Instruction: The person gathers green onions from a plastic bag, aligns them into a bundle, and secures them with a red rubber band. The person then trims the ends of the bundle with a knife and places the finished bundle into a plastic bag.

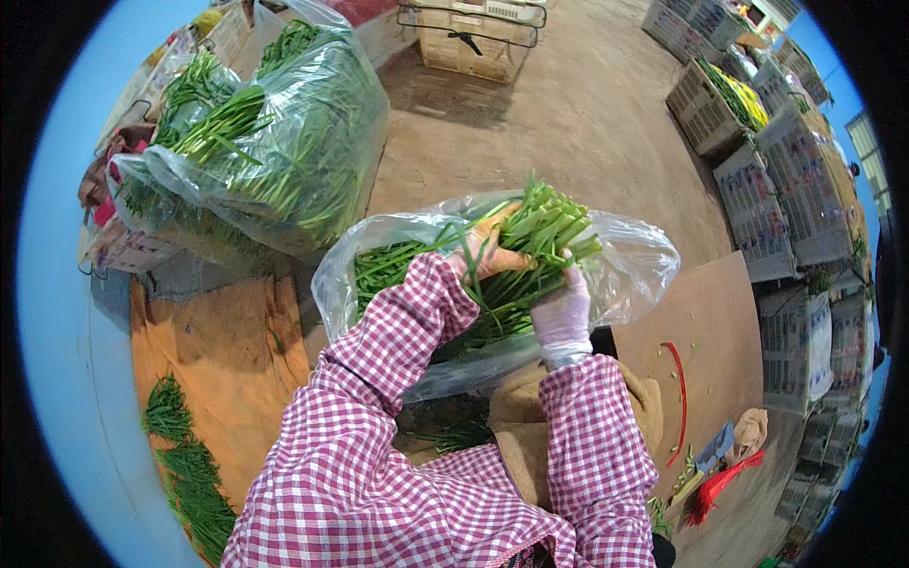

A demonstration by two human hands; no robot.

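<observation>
Over an open clear plastic bag, both my hands hold a bunch of long green leafy stems. My left hand grips it from above, fingers spread over the stems near their cut ends. From the right side, my right hand clasps the same bunch in a thin whitish glove. Its thumb lies against the stem ends, and its other fingers are largely hidden. The cut ends point up and away from me. More long green leaves fill the left part of the bag.
A big clear bag of greens stands at upper left. Bunches of greens lie along an orange cloth. On a brown board are a red strip and a red tie bundle. Plastic crates are stacked at right.
</observation>
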